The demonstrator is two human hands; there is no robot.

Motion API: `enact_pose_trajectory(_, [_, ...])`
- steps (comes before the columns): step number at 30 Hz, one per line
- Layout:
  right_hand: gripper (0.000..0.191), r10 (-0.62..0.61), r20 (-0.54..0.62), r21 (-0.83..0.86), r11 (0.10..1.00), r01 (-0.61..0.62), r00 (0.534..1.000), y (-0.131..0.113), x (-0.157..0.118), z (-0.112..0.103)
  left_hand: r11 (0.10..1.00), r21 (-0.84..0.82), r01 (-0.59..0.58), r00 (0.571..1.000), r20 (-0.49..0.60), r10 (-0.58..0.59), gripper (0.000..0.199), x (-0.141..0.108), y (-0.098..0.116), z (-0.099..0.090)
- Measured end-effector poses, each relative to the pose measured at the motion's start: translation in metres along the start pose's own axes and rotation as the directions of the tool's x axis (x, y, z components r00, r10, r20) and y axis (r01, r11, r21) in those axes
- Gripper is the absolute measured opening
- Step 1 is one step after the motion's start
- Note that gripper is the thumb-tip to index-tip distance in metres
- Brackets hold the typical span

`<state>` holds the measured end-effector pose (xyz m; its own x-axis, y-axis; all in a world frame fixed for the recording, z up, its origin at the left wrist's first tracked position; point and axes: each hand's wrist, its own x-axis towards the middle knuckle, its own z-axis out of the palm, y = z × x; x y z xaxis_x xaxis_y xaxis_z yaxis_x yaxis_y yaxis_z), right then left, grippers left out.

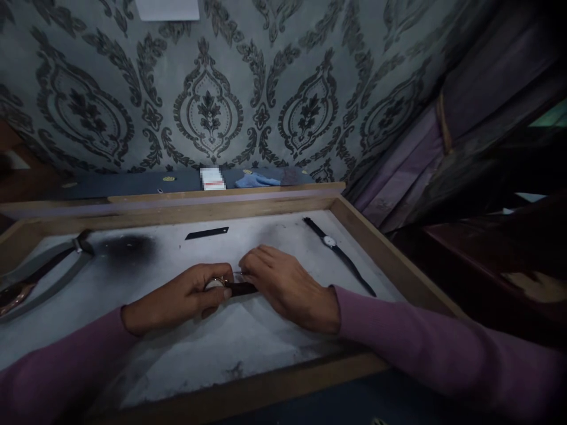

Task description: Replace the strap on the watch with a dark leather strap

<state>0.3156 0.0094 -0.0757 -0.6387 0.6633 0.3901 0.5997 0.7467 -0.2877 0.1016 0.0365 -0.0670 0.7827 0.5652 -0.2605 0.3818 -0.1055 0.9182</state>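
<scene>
My left hand (pixel 195 290) is closed around a wristwatch (pixel 215 284) with a pale round dial and a gold-coloured case, its thumb over the front. The watch's dark strap (pixel 241 288) stretches right, and its far part goes out of sight beneath my right hand (pixel 281 283). The fingers of my right hand are curled together close to the case. A thin, pale sliver shows at their tips, too small to name. Both hands are just above the white surface (pixel 177 366) of a wood-rimmed tray.
A second watch (pixel 329 241) with a dark strap lies at right, a larger dark-strapped watch (pixel 39 271) at left. Behind my hands is a flat black blade (pixel 207 233). On the ledge beyond the wooden rim (pixel 230 197) sit a small white packet (pixel 212 179) and blue cloth (pixel 257 180).
</scene>
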Motion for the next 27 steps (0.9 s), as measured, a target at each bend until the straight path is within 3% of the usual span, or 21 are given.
enact_pose_trajectory(5, [0.014,0.099,0.108,0.212,0.970,-0.121,0.989,0.0004,-0.0016,0.0057,1.000,0.019,-0.015,1.000,-0.012,0.016,0.020,0.0004,0.0010,-0.0013])
enact_pose_trajectory(9, [0.014,0.081,0.104,0.331,0.937,-0.111,0.991,0.0013,-0.0024,0.0058,1.000,0.015,-0.018,1.000,0.004,0.018,0.020,-0.0014,0.0039,-0.0012])
enact_pose_trajectory(27, [0.011,0.024,0.134,0.345,0.936,-0.069,0.991,0.0062,-0.0018,0.0019,1.000,0.014,0.022,1.000,-0.004,-0.022,0.026,-0.0050,0.0039,0.0012])
